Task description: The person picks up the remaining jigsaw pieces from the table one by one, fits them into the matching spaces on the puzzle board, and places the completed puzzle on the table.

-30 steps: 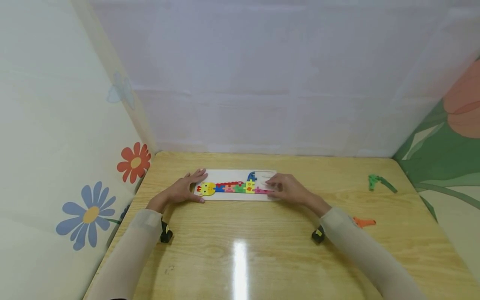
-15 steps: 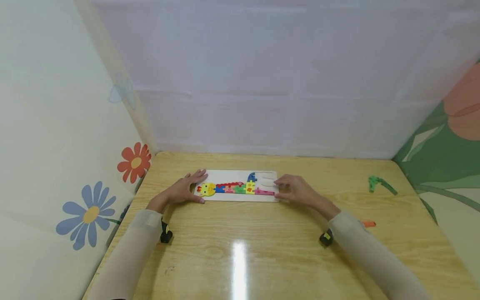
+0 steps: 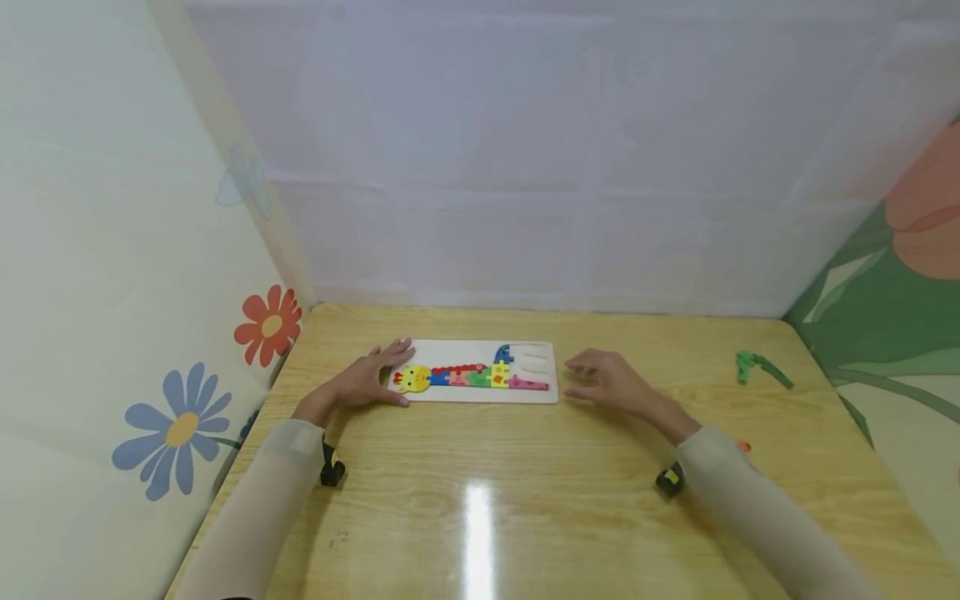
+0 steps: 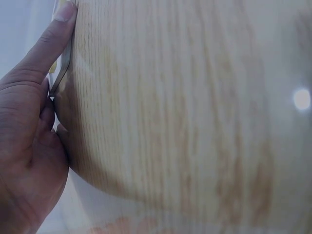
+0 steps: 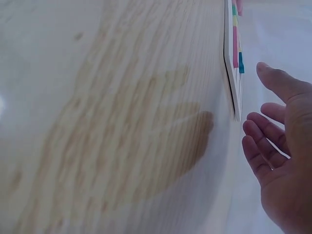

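Observation:
A white puzzle board point(image 3: 450, 348) lies on the table with a giraffe puzzle point(image 3: 459, 377) set in it. Its yellow head points left; a pink leg piece point(image 3: 529, 384) and a blue piece point(image 3: 502, 353) sit toward the right end, near bare outlined slots. My left hand point(image 3: 367, 377) holds the board's left end, thumb at the near edge and fingers at the far edge. In the left wrist view, the thumb point(image 4: 48, 46) lies along the board's side. Just right of the board, my right hand point(image 3: 611, 383) hangs with fingers loosely bent and nothing in them.
Green puzzle pieces point(image 3: 761, 367) lie at the table's right. An orange piece point(image 3: 744, 447) is mostly hidden by my right sleeve point(image 3: 723, 467). Fabric walls with printed flowers border the wooden table point(image 3: 555, 500) at the back and sides.
My right hand has let go of the pink leg piece and moved right, off the board. Its sleeve now covers more of the orange piece. The left hand has stayed in place.

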The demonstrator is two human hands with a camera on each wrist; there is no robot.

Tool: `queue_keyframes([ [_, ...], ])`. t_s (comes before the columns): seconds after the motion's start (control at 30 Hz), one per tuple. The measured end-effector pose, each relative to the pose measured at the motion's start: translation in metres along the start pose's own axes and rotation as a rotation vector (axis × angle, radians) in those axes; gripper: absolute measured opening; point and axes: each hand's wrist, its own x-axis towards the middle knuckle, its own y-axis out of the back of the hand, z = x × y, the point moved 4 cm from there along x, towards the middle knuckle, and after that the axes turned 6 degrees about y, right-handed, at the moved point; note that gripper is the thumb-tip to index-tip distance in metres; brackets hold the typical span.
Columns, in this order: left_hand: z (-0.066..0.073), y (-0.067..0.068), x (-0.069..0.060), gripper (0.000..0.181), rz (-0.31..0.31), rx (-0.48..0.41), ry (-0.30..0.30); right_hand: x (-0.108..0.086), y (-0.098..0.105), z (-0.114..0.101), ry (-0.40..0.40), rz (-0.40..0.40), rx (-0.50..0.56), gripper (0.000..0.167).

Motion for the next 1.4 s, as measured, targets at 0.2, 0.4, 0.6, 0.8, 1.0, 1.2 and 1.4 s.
queue_keyframes([
  [0.2, 0.001, 0.0, -0.001, 0.106, 0.002, 0.003, 0.0, -0.011, 0.009, 0.004, -0.031, 0.012, 0.0, 0.051],
  [0.4, 0.002, 0.0, -0.001, 0.105, -0.004, -0.006, -0.006, -0.019, 0.013, 0.007, -0.06, 0.014, -0.014, 0.05],
  [0.6, 0.002, -0.001, -0.001, 0.104, -0.005, -0.003, -0.001, -0.026, 0.012, 0.009, -0.052, 0.026, -0.057, 0.048],
  [0.8, 0.003, 0.0, -0.002, 0.104, -0.001, -0.002, 0.0, -0.03, 0.016, 0.014, -0.045, 0.055, -0.073, 0.049],
  [1.0, 0.004, 0.0, -0.001, 0.105, -0.01, -0.015, -0.003, -0.036, 0.025, 0.016, -0.074, 0.063, -0.091, 0.051],
  [1.2, 0.003, 0.0, -0.001, 0.105, -0.006, -0.003, -0.003, -0.043, 0.035, 0.02, -0.136, 0.077, -0.107, 0.053],
  [1.4, 0.003, 0.001, -0.002, 0.105, -0.004, -0.008, -0.004, -0.05, 0.043, 0.023, -0.187, 0.108, -0.126, 0.055],
])
